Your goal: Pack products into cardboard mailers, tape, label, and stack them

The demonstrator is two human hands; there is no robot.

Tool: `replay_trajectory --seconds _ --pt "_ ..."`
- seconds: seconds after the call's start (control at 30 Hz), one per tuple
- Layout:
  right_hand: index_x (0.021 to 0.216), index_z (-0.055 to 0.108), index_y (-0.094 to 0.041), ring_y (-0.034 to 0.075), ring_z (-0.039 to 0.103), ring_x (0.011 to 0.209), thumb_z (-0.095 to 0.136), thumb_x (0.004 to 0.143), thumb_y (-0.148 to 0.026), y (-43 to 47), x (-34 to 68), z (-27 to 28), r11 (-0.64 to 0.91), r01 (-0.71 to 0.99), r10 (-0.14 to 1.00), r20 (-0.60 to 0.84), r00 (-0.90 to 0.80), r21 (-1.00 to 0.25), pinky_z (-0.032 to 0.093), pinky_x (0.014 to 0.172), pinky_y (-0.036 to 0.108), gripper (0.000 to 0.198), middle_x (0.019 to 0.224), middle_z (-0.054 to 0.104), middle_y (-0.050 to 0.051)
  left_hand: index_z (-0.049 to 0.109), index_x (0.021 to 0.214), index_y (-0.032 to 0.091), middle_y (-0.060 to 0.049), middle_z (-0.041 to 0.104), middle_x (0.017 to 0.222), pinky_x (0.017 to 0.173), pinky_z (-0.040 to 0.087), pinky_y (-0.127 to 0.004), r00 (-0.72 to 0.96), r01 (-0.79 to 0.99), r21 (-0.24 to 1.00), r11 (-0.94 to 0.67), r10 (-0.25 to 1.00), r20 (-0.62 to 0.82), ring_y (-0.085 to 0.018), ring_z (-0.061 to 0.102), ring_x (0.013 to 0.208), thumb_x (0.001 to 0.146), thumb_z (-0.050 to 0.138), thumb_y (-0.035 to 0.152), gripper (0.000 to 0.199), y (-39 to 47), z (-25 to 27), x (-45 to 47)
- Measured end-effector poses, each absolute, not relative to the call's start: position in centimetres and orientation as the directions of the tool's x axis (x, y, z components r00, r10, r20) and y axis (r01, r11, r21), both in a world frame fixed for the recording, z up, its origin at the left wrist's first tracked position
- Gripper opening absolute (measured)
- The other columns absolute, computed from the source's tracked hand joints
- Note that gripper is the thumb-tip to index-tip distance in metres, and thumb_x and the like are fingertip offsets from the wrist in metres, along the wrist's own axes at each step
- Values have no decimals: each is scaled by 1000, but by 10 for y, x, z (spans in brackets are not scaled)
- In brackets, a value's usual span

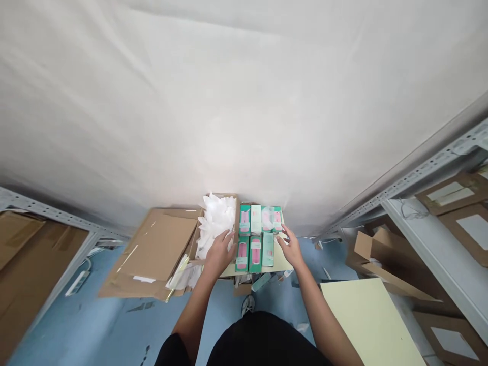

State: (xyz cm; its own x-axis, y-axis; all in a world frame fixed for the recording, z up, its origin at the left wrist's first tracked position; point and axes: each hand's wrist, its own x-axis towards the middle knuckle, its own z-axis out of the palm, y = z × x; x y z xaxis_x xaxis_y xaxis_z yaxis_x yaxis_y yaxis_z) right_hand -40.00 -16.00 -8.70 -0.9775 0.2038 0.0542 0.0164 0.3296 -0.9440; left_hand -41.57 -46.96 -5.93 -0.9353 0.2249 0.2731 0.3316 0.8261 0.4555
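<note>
Several small green boxes with pink fronts [255, 254] stand in two rows on a pale yellow table [281, 260]. Among them are a whiter box [255, 219] in the back row and a plain light-green box [268, 249] at the front right. My left hand [220, 252], fingers apart, is over the near right edge of a carton [237, 218] filled with crumpled white plastic bags [217, 218]. To the right of the boxes, my right hand [290, 247] is open with thumb and fingers spread. Neither hand visibly grips anything.
Flattened cardboard [160, 249] lies left of the carton. Metal shelving with cartons [453, 193] stands on the right, beside a pale yellow tabletop [369, 320]. An open carton [392, 254] sits there too. A power strip [78, 282] is on the blue floor at left.
</note>
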Motion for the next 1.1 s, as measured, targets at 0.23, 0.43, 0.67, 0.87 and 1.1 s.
replay_trajectory --seconds 0.23,0.43,0.67,0.87,1.1 --pt "148 54 -30 29 57 134 60 90 -42 -170 -439 -109 323 68 116 -32 -993 -944 55 103 47 60 155 52 10 64 135 23 -12 67 135 109 53 -46 -964 256 552 794 170 204 -27 63 128 95 55 28 41 -452 -90 -429" --pt "151 52 -28 30 59 132 59 87 -43 -173 -468 -164 244 186 140 -155 -978 -952 57 98 46 66 152 55 11 57 143 20 -13 62 144 116 45 -44 -972 165 641 749 233 -22 -26 55 137 97 53 26 47 -365 -134 -483" --pt "154 47 -26 30 62 130 59 85 -44 -182 -494 -229 266 283 208 -232 -950 -922 59 93 43 72 153 55 13 50 145 7 -25 55 145 114 40 -40 -965 -98 516 851 46 -259 -32 50 139 89 59 13 57 -325 -196 -548" --pt "144 58 -20 26 67 120 54 89 -47 -198 -543 -260 265 306 152 -274 -950 -914 54 100 43 61 130 72 12 60 131 7 -24 64 129 98 47 -34 -914 -226 481 847 -14 -405 -31 62 120 81 79 26 56 -334 -211 -565" --pt "124 70 -15 28 71 103 53 81 -36 -221 -557 -260 145 306 195 -276 -941 -941 56 93 43 50 106 79 11 69 126 11 -16 70 123 98 49 -28 -940 -208 617 759 20 -341 -23 67 113 87 67 12 39 -339 -202 -559"
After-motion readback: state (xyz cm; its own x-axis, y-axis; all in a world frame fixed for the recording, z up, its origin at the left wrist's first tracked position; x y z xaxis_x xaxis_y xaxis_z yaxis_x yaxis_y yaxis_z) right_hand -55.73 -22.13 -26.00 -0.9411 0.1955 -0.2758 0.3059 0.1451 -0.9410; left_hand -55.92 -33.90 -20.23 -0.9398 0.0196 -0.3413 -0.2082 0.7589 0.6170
